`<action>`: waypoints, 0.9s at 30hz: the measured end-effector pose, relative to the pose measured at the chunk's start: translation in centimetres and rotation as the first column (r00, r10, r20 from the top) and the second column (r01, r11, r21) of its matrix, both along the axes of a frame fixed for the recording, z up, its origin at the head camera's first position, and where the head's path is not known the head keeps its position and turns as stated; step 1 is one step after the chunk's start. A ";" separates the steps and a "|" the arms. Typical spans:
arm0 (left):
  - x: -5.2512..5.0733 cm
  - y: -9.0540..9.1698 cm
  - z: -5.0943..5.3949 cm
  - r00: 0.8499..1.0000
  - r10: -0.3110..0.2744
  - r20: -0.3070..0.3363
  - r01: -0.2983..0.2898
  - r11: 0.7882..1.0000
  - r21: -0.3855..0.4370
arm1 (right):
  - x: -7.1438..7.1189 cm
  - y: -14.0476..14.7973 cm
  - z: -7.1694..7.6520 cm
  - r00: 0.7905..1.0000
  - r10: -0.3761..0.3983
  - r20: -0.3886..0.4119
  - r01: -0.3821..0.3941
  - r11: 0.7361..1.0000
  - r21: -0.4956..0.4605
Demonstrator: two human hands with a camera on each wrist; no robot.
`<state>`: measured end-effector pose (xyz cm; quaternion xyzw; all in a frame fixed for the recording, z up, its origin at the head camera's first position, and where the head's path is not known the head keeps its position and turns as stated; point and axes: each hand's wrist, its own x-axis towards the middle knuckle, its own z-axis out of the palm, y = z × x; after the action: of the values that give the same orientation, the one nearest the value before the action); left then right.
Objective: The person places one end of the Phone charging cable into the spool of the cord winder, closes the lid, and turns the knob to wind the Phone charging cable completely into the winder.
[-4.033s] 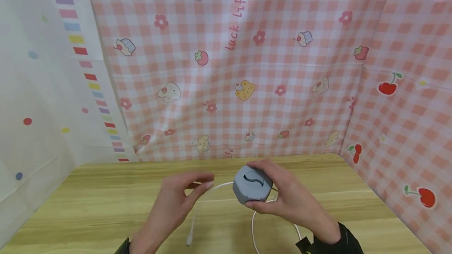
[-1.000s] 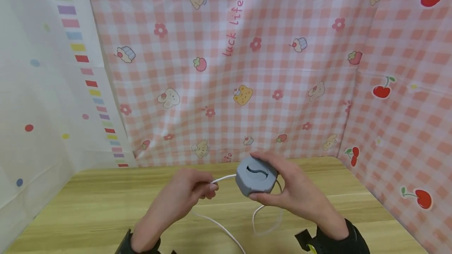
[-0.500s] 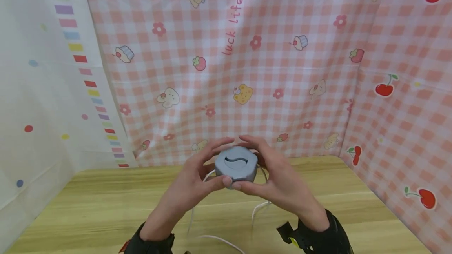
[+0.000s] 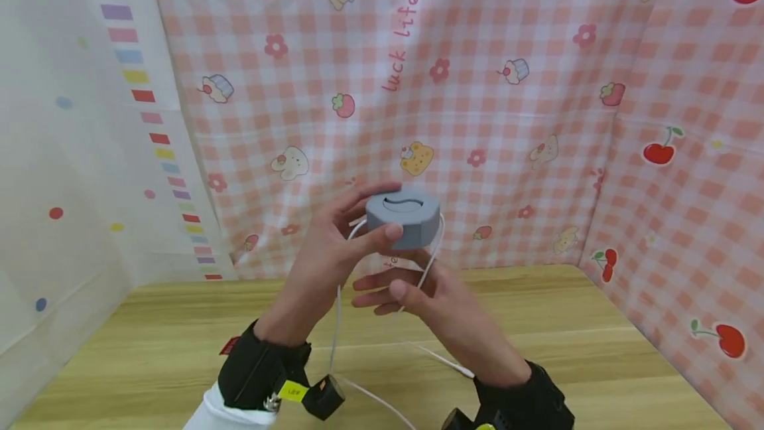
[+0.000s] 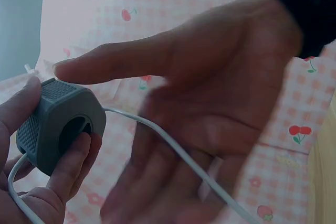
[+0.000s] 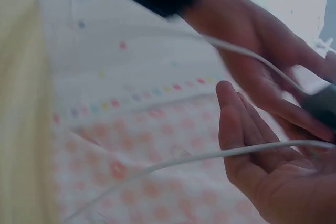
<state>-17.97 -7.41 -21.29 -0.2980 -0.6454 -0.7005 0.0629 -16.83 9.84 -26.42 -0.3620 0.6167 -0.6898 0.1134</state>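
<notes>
My left hand [image 4: 319, 261] holds up a grey many-sided cable case [image 4: 418, 234], thumb on the near side and fingers behind. In the left wrist view the case [image 5: 50, 135] shows a round recess in its underside, with fingertips at it. White cable [image 4: 336, 330] leaves the case on its left and right sides and hangs down. Below the case, my right hand [image 4: 447, 310] is off it, fingers extended and apart, with the right-hand cable passing by its thumb. In the right wrist view the cable [image 6: 210, 155] crosses in front of those fingers.
Under the hands is a wooden table [image 4: 179, 350]. A white cable end with a plug [image 4: 464, 371] is near the right wrist, and another stretch of cable runs toward the front edge. Pink checked cloth [image 4: 310, 118] hangs behind, with white dotted cloth [image 4: 77, 171] at the left.
From both hands gripping the case, the right hand has let go and moved below it. The left hand has raised the case and tilted it. Earlier, the left hand pinched the cable beside the case.
</notes>
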 end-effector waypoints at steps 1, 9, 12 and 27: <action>-0.2 0.2 0.4 1.000 -0.007 -0.009 0.007 1.000 0.001 | 0.1 -0.2 -0.3 0.999 0.044 0.027 -0.044 0.999 0.002; -0.8 1.6 3.8 0.992 -0.122 -0.031 0.121 0.992 -0.023 | 1.2 -2.3 -2.4 0.983 0.181 -0.027 -0.177 0.978 0.115; -0.9 2.1 4.9 0.989 -0.148 -0.027 0.147 0.988 -0.035 | 1.4 -2.3 -2.8 0.974 0.223 -0.044 -0.221 0.974 0.053; -1.2 0.5 10.5 0.990 -0.029 -0.138 0.049 0.988 0.145 | 0.8 -0.5 -8.0 0.973 0.143 0.179 -0.191 0.937 0.291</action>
<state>-19.22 -6.92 -10.84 -0.3520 -0.5799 -0.7257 0.1146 -15.98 9.38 -34.41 -0.3365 0.6724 -0.5997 0.2739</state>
